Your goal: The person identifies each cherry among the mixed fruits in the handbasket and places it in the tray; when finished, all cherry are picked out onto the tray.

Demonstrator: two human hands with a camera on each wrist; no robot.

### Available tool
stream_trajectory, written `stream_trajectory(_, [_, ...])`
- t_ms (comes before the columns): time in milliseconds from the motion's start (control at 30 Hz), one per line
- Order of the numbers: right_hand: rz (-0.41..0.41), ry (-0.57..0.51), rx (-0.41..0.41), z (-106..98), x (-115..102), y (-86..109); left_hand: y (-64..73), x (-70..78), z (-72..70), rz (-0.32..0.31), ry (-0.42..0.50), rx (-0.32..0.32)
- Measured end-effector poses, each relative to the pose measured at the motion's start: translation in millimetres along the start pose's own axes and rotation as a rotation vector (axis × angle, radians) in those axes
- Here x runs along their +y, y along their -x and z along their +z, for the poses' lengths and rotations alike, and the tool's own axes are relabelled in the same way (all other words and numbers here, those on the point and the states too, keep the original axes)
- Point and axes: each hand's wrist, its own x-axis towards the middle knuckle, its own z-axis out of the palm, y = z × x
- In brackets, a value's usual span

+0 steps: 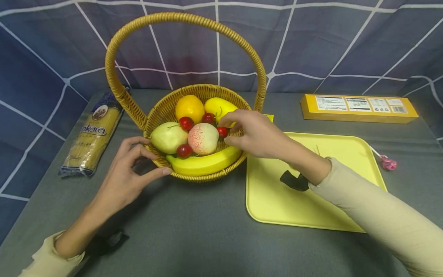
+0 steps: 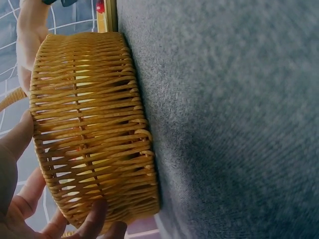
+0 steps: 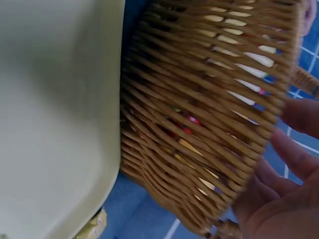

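Note:
A wicker basket with a tall arched handle holds a peach, an orange, a green pear-like fruit, a banana, another yellow fruit and several cherries. My left hand grips the basket's left front rim, thumb on the rim; the left wrist view shows its fingers against the woven wall. My right hand reaches over the right rim, thumb and forefinger on either side of a cherry beside the peach. In the right wrist view the wicker wall hides the fruit's contact.
A pasta packet lies left of the basket. To the right is a yellow tray, partly under my right forearm. A long yellow-orange box lies behind the tray, and a pink lollipop at its right edge.

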Motion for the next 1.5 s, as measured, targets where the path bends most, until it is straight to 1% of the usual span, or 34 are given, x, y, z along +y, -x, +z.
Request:
stream_trajectory(67, [0.039, 0.032, -0.050, 4.0, 1.5, -10.1, 0.3, 0.0, -0.2, -0.001, 0.002, 0.000])
stream_trajectory(167, [0.063, 0.101, -0.107, 9.7, 3.3, -20.5, 0.4, 0.0, -0.2, 0.003, 0.006, 0.001])
stream_trajectory(300, [0.075, 0.171, -0.151, 14.1, 3.9, -29.2, 0.2, 0.0, -0.2, 0.010, 0.010, 0.000])
stream_trajectory(400, [0.110, 0.202, -0.197, 14.8, 3.9, -33.9, 0.1, 0.1, -0.2, 0.011, 0.011, -0.001])
stream_trajectory(567, [0.148, 0.207, -0.296, 13.6, 6.1, -41.6, 0.2, 0.1, 0.1, 0.009, 0.012, -0.004])
stream_trajectory(767, [0.162, 0.177, -0.353, 13.3, 10.1, -49.4, 0.5, -0.5, -0.3, 0.018, 0.014, 0.000])
stream_trajectory(933, [0.145, 0.187, -0.341, 16.7, 10.2, -49.7, 0.7, -0.8, -0.7, 0.023, 0.008, -0.001])
stream_trajectory(1167, [0.073, 0.262, -0.238, 24.5, 11.0, -43.6, 1.2, -0.3, -1.0, 0.015, -0.002, 0.002])
stream_trajectory(1267, [0.060, 0.266, -0.199, 26.3, 12.9, -41.7, 1.1, -0.1, -0.8, 0.016, 0.006, -0.001])
stream_trajectory(1367, [0.045, 0.272, -0.176, 26.8, 13.4, -39.6, 1.0, 0.0, -0.7, 0.017, 0.005, -0.001])
stream_trajectory(1500, [0.026, 0.272, -0.168, 25.5, 12.0, -35.1, 1.1, -0.1, -0.6, 0.017, 0.003, -0.001])
